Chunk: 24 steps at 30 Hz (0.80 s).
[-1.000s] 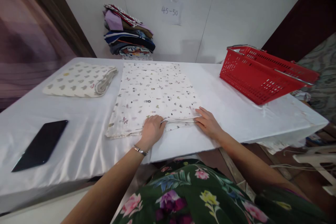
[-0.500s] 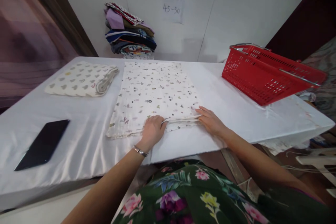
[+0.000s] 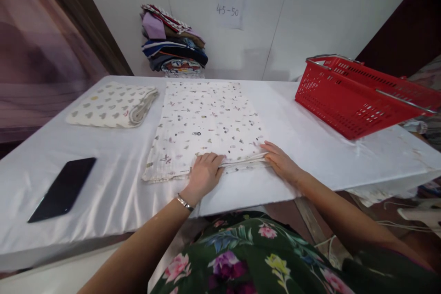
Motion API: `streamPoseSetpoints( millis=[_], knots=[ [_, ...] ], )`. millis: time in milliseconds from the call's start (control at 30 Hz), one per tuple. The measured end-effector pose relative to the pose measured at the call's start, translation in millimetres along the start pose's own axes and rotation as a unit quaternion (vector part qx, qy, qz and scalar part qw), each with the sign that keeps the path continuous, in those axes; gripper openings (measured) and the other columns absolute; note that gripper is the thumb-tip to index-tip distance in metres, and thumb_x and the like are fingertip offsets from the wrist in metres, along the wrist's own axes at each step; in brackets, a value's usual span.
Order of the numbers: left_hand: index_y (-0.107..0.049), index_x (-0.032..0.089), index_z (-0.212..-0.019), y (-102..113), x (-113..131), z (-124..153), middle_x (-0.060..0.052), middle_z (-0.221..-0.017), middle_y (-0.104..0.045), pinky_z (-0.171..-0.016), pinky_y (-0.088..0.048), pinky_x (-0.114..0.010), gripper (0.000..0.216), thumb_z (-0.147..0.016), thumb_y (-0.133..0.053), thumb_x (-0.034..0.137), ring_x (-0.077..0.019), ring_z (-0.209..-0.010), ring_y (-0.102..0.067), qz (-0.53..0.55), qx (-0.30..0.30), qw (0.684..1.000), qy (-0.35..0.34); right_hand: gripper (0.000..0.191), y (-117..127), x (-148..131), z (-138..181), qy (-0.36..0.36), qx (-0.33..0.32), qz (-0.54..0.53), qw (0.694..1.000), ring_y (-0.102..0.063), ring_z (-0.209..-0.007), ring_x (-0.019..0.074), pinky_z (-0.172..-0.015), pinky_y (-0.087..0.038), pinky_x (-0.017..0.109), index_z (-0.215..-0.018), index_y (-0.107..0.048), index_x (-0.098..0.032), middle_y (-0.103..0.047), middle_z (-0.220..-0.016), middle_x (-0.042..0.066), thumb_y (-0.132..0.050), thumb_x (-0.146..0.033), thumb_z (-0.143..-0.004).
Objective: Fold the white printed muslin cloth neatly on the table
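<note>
A white cloth (image 3: 210,121) printed with small plants and figures lies spread in folded layers on the table. At its near edge my left hand (image 3: 206,172) is closed on the layered hem, thumb under and fingers on top. My right hand (image 3: 280,161) pinches the same edge at the near right corner. Between the two hands the stacked edges are lifted slightly, and part of the lower layer shows beneath them. To the left rests a folded cream blanket (image 3: 106,103) with grey cloud shapes, touched by neither hand.
A dark tablet (image 3: 64,188) lies at the left on the white-covered table (image 3: 120,193). At the back stands a pile of folded textiles (image 3: 174,43). The red basket (image 3: 358,98) is at the right rear. Paper signs (image 3: 229,9) hang on the wall.
Both hands keep their grip on the near edge, and the left has slid a little rightward along it. The whole view has shifted slightly.
</note>
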<state>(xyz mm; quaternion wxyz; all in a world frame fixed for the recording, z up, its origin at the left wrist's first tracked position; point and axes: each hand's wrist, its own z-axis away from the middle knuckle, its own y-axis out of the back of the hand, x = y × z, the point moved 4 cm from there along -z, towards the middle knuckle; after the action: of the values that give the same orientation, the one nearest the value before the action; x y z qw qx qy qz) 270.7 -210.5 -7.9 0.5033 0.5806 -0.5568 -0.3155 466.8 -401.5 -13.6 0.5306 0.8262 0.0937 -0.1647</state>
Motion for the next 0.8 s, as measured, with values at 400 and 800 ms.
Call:
streamPoseSetpoints(
  millis=[400,800],
  knots=[
    [-0.065,0.019,-0.098,-26.3,54.9,-69.9,-0.006,-0.095,-0.062,-0.084,-0.043,-0.033,0.022,-0.088,-0.051,0.032,-0.0195,-0.093,-0.054,0.097,-0.096,0.988,-0.069,0.025,-5.5,-1.1,3.8,0.027,0.002,0.081,0.996,-0.031,-0.134,0.0245,-0.105,-0.037,0.048,-0.105,-0.062,-0.017,-0.049,-0.134,0.013,-0.040,-0.022,-0.094],
    [-0.062,0.018,-0.089,-28.9,66.2,-80.0,-0.007,-0.090,-0.060,-0.075,-0.040,-0.034,0.022,-0.092,-0.042,0.024,-0.0199,-0.088,-0.053,-0.007,-0.053,0.993,-0.105,0.021,-4.5,-3.0,7.7,0.033,0.020,0.096,0.995,-0.030,-0.135,0.0244,-0.103,-0.039,0.049,-0.096,-0.064,-0.020,-0.047,-0.138,0.008,-0.043,-0.022,-0.093]
  ],
)
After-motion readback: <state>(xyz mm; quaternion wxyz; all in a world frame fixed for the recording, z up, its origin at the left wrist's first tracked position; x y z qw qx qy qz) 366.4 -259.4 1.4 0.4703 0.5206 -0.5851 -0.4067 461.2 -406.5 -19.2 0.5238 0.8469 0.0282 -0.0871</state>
